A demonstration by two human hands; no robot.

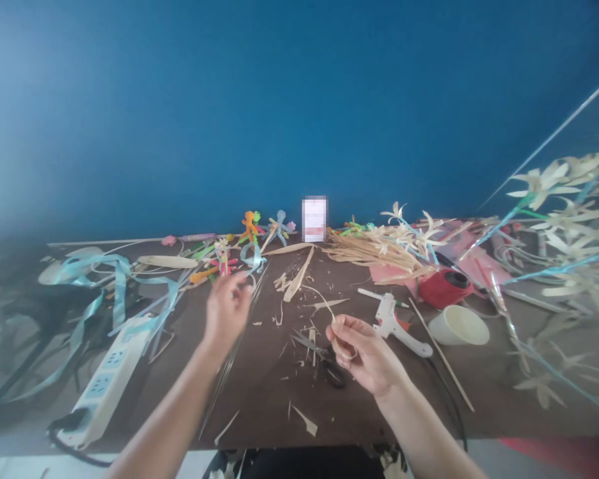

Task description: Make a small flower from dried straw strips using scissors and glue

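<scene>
My right hand is closed on a thin pale straw strip that curves up and to the left from my fingers. It hovers above black-handled scissors lying among straw scraps. My left hand is motion-blurred, with its fingers bent over the upper end of a bundle of thin wires that runs diagonally across the brown table. Whether it grips a wire is unclear.
A white glue gun, a white cup, a red spool and a long stick lie to the right. Left are a power strip and blue ribbons. Straw flowers, a straw bundle and pipe-cleaner figures line the blue wall.
</scene>
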